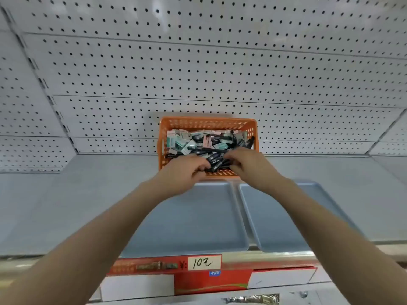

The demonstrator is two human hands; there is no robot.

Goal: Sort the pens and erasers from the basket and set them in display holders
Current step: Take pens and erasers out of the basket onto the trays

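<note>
- Shelf [77, 205] carries two blue trays, left [187, 227] and right [275, 221], at the near edge.
- Orange basket [207, 123] stands just behind them.
- Left hand [185, 172] and right hand [251, 164] curl among the basket's pens [215, 160]; grip unclear.
- Erasers [178, 139] are heaped far-left.

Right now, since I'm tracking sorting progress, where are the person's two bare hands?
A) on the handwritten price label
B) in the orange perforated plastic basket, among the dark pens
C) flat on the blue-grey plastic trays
B: the left hand and the right hand both reach over the near rim of the orange perforated plastic basket, fingers curled among the dark pens.
</note>
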